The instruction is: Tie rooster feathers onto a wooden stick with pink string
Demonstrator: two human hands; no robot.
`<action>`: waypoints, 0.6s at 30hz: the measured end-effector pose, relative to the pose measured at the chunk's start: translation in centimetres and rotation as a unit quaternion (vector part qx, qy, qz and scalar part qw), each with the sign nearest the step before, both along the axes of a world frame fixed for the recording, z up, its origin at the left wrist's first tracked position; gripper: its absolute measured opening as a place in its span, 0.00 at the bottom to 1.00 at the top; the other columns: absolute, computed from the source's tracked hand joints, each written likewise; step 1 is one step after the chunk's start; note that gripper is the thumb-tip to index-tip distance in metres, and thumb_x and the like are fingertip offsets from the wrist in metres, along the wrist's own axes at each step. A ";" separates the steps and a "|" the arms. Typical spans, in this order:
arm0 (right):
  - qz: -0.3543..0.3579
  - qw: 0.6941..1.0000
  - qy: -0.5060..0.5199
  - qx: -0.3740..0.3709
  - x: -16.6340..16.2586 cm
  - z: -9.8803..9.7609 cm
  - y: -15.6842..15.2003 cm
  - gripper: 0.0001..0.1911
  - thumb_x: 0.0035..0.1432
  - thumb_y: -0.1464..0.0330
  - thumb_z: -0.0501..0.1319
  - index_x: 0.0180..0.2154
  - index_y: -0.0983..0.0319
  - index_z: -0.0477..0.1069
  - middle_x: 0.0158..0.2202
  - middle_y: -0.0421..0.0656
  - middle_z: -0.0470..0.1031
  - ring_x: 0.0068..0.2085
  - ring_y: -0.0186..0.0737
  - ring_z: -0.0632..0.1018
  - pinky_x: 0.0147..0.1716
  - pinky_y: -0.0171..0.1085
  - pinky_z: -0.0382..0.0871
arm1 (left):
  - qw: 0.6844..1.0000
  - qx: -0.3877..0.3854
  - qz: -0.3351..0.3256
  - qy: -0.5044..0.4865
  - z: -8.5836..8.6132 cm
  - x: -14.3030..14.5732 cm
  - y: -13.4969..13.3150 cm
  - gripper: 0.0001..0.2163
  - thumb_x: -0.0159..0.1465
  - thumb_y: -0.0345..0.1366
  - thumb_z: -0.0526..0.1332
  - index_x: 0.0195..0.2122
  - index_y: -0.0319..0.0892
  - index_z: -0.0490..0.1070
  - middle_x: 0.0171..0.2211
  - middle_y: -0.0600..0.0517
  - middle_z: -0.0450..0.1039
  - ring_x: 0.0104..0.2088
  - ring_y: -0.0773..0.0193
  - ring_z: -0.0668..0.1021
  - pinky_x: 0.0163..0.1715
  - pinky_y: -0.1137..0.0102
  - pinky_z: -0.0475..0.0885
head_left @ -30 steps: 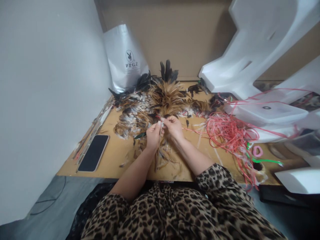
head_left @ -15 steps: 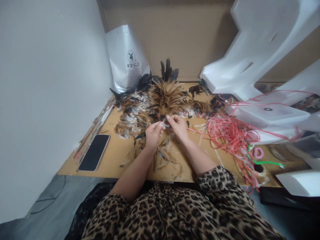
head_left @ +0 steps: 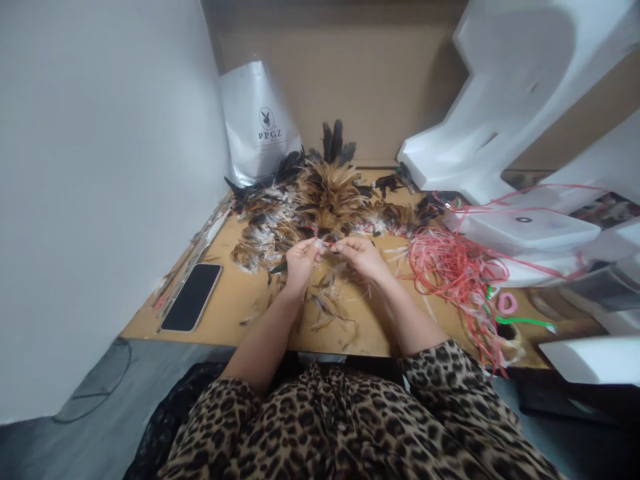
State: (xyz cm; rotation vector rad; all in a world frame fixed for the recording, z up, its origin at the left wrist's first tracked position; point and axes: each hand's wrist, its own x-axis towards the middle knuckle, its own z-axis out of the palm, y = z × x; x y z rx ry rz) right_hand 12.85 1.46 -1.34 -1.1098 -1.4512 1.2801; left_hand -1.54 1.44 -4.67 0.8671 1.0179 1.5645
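My left hand (head_left: 301, 260) is closed in a pinch on what looks like a small feather, with pale wisps at the fingertips. My right hand (head_left: 364, 257) pinches a thin red string (head_left: 329, 244), which runs across the gap between the two hands. Just beyond my fingers rises a large heap of brown feathers (head_left: 330, 190) with dark tips at the back. White and brown feather bunches (head_left: 267, 230) lie to its left. Loose feathers (head_left: 327, 310) are scattered on the wooden table (head_left: 373, 337) between my forearms.
A phone (head_left: 191, 297) lies at the left, near a white wall. Behind the feathers leans a silver bag (head_left: 260, 127). At right are a tangle of red string (head_left: 445, 267), a pink ring (head_left: 507, 303), a green strip (head_left: 525, 322) and white machine-like parts (head_left: 525, 230).
My right hand has moved slightly right and down, its fingers now on the red string, which shows between the hands. My left hand stays pinched. The camera view has shifted a little.
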 end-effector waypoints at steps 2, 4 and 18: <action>0.011 0.999 0.024 0.040 0.0 0.4 -0.8 0.17 0.46 0.56 0.63 0.28 0.64 0.73 0.24 0.40 0.72 0.26 0.32 0.68 0.29 0.32 0.59 | 0.999 0.011 -0.004 0.031 0.1 0.5 -0.4 0.12 0.51 0.38 0.66 0.34 0.36 0.74 0.21 0.54 0.72 0.17 0.75 0.66 0.17 0.77 0.60; 0.025 0.997 0.030 0.064 -0.1 0.8 -1.3 0.16 0.47 0.56 0.63 0.27 0.64 0.73 0.25 0.41 0.73 0.27 0.32 0.70 0.30 0.33 0.61 | 0.997 0.030 -0.009 0.074 0.2 0.9 -0.7 0.11 0.53 0.38 0.64 0.34 0.35 0.75 0.23 0.51 0.74 0.19 0.73 0.69 0.20 0.75 0.64; 0.117 0.842 -0.471 0.238 0.6 11.0 2.4 0.10 0.52 0.69 0.58 0.25 0.65 0.74 0.23 0.41 0.72 0.26 0.31 0.68 0.29 0.32 0.58 | 0.587 0.321 -0.010 0.743 3.8 -2.7 -2.9 0.15 0.64 0.32 0.51 0.50 0.37 0.69 0.30 0.45 0.74 0.33 0.60 0.76 0.33 0.68 0.70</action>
